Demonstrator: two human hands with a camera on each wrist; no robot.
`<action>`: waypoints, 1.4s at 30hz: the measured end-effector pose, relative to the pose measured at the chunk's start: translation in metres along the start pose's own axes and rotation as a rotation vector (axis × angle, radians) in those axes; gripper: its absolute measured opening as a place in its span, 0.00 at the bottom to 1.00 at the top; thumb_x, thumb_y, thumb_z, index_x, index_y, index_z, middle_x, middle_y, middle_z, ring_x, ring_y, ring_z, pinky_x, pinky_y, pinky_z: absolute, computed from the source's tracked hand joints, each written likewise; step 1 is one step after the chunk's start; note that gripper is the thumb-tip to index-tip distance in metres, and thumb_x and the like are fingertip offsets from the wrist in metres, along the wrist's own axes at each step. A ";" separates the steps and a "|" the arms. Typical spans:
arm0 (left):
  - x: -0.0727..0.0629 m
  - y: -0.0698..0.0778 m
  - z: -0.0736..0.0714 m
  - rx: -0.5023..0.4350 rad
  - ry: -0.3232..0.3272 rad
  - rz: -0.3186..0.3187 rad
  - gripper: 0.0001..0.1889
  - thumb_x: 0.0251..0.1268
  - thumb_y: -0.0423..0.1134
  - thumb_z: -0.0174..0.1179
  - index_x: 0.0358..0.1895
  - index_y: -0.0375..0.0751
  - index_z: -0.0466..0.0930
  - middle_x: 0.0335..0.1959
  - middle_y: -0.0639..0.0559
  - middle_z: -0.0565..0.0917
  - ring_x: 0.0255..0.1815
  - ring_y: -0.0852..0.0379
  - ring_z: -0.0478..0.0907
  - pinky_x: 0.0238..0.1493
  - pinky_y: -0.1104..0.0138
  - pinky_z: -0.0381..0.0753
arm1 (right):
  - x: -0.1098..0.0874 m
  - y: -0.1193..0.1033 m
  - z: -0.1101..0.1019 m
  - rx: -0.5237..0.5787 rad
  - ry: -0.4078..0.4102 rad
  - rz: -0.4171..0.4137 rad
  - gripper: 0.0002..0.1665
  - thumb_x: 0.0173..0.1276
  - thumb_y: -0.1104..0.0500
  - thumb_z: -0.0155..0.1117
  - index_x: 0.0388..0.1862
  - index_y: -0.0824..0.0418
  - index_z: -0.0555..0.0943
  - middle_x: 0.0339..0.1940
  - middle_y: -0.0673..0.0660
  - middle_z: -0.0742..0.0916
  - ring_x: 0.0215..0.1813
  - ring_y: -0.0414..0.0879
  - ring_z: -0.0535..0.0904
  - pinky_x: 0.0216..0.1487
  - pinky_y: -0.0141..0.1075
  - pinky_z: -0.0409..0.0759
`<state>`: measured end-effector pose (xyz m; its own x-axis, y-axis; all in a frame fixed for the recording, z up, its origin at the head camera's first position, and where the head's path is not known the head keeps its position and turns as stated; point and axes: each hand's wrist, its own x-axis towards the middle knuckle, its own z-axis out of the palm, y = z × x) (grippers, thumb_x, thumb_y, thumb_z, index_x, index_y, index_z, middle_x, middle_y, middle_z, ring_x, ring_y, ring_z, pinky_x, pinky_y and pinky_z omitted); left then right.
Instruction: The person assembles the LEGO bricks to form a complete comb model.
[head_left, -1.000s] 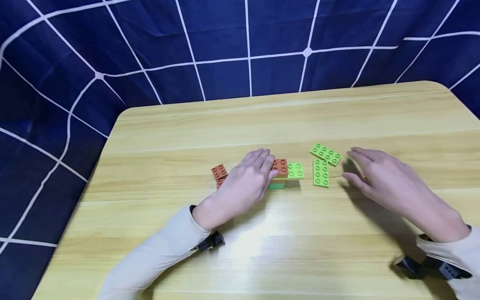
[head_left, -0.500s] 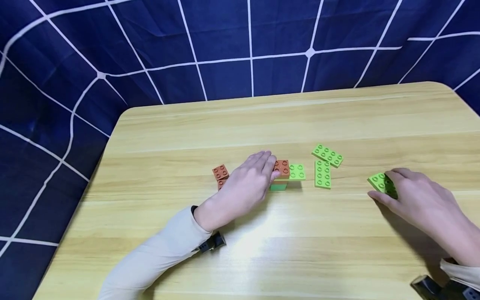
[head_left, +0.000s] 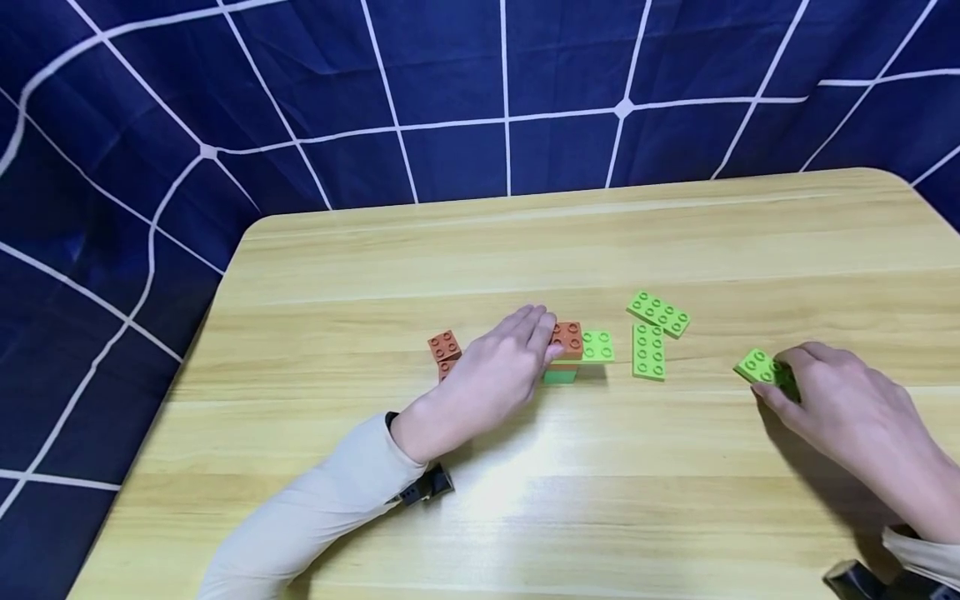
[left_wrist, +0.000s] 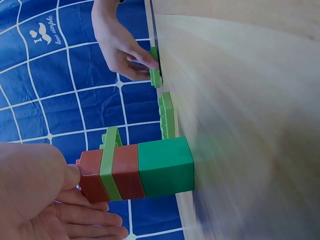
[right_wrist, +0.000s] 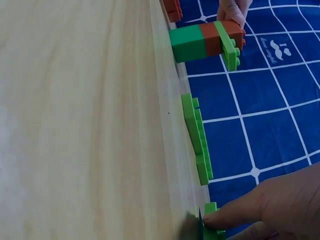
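Brick stack (head_left: 570,350), rightmost plate (head_left: 759,367) part-hidden by hands (head_left: 851,400).

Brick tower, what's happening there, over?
Left hand holds upright tower. Right hand pinches a lime plate. Two loose lime plates between them.

The table (head_left: 487,267) is pale and wood-grained, glaring white at lower centre of the frame. Near the middle, a stack (head_left: 567,340) of bricks stands upright on its green bottom brick (head_left: 559,377). Just left lie two red-brown bricks (head_left: 443,344), one partly hidden; to the right, two light-green plates (head_left: 648,353), ends close together. A third plate (head_left: 757,365) shows farther right; whether it touches the table I can't tell.
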<state>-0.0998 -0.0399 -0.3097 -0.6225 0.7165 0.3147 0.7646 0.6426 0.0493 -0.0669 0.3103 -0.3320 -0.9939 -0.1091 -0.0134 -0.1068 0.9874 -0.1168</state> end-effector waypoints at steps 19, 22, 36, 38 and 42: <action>0.002 0.001 0.001 -0.054 -0.061 -0.014 0.23 0.79 0.43 0.42 0.61 0.25 0.71 0.59 0.33 0.77 0.62 0.43 0.74 0.64 0.63 0.72 | 0.004 -0.014 -0.010 0.013 0.033 -0.137 0.19 0.56 0.65 0.70 0.42 0.74 0.74 0.26 0.67 0.81 0.26 0.60 0.78 0.15 0.51 0.72; 0.003 -0.001 0.000 -0.064 -0.066 -0.016 0.23 0.79 0.43 0.42 0.61 0.25 0.71 0.59 0.33 0.77 0.62 0.43 0.74 0.64 0.62 0.72 | 0.005 -0.013 -0.009 0.019 0.072 -0.200 0.23 0.53 0.67 0.71 0.46 0.76 0.75 0.35 0.75 0.83 0.35 0.68 0.80 0.25 0.58 0.78; 0.002 -0.004 0.000 -0.094 -0.045 -0.063 0.22 0.78 0.41 0.44 0.59 0.24 0.72 0.57 0.33 0.78 0.62 0.44 0.74 0.59 0.64 0.76 | 0.013 -0.033 -0.023 0.123 0.274 -0.360 0.24 0.59 0.63 0.70 0.52 0.72 0.77 0.41 0.74 0.84 0.31 0.65 0.83 0.30 0.60 0.80; 0.002 -0.004 0.000 -0.088 -0.046 -0.064 0.22 0.79 0.41 0.43 0.59 0.24 0.71 0.57 0.33 0.78 0.62 0.44 0.75 0.59 0.64 0.77 | 0.016 -0.040 -0.025 0.135 0.286 -0.374 0.24 0.59 0.63 0.70 0.54 0.72 0.77 0.42 0.74 0.84 0.34 0.67 0.83 0.32 0.60 0.80; 0.002 -0.004 0.000 -0.086 -0.047 -0.064 0.22 0.79 0.42 0.43 0.59 0.24 0.71 0.57 0.33 0.78 0.61 0.44 0.75 0.60 0.64 0.76 | 0.022 -0.054 -0.030 0.157 0.302 -0.401 0.26 0.57 0.65 0.71 0.55 0.72 0.77 0.43 0.73 0.85 0.40 0.69 0.82 0.36 0.61 0.80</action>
<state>-0.1040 -0.0414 -0.3097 -0.6761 0.6881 0.2634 0.7333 0.6632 0.1496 -0.0838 0.2583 -0.2965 -0.8418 -0.4138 0.3466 -0.4978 0.8433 -0.2024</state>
